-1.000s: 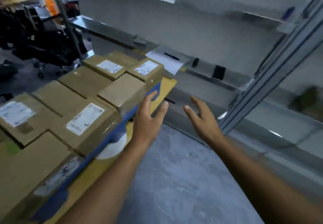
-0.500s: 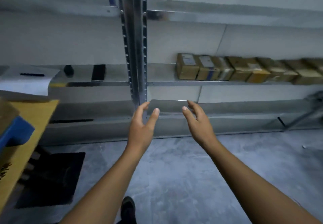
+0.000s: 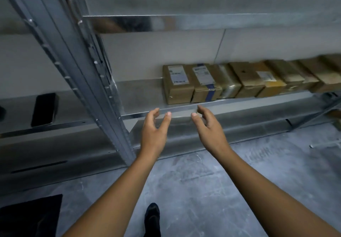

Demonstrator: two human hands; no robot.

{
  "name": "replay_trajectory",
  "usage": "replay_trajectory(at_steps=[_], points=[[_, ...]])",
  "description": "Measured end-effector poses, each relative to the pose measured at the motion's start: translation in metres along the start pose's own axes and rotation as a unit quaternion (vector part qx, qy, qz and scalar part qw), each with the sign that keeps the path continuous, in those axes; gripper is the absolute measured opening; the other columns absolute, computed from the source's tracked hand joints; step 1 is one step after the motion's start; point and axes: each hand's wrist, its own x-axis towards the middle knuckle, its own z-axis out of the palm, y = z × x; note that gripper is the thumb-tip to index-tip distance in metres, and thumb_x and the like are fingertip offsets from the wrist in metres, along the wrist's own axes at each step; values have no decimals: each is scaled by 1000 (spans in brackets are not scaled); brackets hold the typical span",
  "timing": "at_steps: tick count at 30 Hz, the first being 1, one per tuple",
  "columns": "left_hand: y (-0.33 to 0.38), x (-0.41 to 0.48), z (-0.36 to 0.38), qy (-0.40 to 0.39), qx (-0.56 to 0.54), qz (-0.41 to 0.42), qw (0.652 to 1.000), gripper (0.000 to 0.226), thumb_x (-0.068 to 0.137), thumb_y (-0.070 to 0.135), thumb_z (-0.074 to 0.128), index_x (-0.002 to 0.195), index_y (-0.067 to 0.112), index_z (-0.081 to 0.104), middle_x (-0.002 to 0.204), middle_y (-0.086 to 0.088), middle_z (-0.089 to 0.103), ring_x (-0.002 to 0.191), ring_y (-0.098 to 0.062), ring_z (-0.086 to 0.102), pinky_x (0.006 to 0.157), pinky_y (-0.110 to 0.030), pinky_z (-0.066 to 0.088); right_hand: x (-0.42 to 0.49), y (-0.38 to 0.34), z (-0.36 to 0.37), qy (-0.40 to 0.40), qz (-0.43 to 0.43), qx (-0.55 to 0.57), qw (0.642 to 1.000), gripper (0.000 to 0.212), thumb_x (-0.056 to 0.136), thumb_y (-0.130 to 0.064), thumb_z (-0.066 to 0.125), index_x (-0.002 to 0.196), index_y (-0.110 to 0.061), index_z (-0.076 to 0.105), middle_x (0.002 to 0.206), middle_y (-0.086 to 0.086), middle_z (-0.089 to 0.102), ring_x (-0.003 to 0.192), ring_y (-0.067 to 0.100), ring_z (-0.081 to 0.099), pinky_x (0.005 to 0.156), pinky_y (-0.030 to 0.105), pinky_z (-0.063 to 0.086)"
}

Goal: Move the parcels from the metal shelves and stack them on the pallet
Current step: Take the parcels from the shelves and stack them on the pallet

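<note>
Both my hands are empty. My left hand (image 3: 154,129) and right hand (image 3: 210,127) are held out in front of me, palms turned towards each other with a gap between them, fingers loosely bent and closed on nothing. Their fingertips reach up to the front lip of the galvanised metal shelf (image 3: 249,102); I cannot tell whether they touch it.

The brown cardboard parcels (image 3: 239,81) sit on that shelf in a row, side against side, running off to the right, where they blur. The leftmost cardboard parcel with a white label (image 3: 177,87) lies just above and between my hands. Pressed against its right side is a cardboard parcel banded with blue tape (image 3: 205,85).

To the left, a grey perforated steel upright (image 3: 83,70) slants across the view. Beyond it, a flat black rectangular object (image 3: 44,109) lies on the neighbouring shelf. Below are the grey concrete floor (image 3: 203,190), my black shoe (image 3: 152,216) and a black mat (image 3: 27,216) in the lower left corner.
</note>
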Motion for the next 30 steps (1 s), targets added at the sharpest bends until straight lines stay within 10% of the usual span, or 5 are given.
replay_trajectory(at_steps=[6,15,22,30], points=[[9,97,38,26,40,-26,999,56,96,58,62,142,27,53,148,9,54,135,-10,50,103,-27,36,102,10,-4,16,-9,-102,995,55,105,-48,52,148,-14,52,150,6,51,145,20,35,109,28,27],[-5,196,105,55,46,-105,992,82,91,63,67,156,23,38,160,-5,44,143,-25,47,113,-41,44,223,53,3,-72,-37,-219,972,75,91,-67,36,136,-13,61,157,12,45,153,36,17,124,45,16],[-11,199,126,102,31,-92,990,38,96,42,71,130,28,60,115,15,70,103,-3,69,64,-6,47,258,86,11,-116,-131,-275,945,72,92,-71,30,145,-28,54,150,3,52,151,36,29,126,45,13],[-5,141,117,234,-61,-89,966,29,93,44,75,117,38,60,118,15,71,111,-2,66,95,-27,51,227,50,12,-141,-141,-121,973,59,94,-64,46,124,-14,57,121,4,59,120,25,48,100,42,42]])
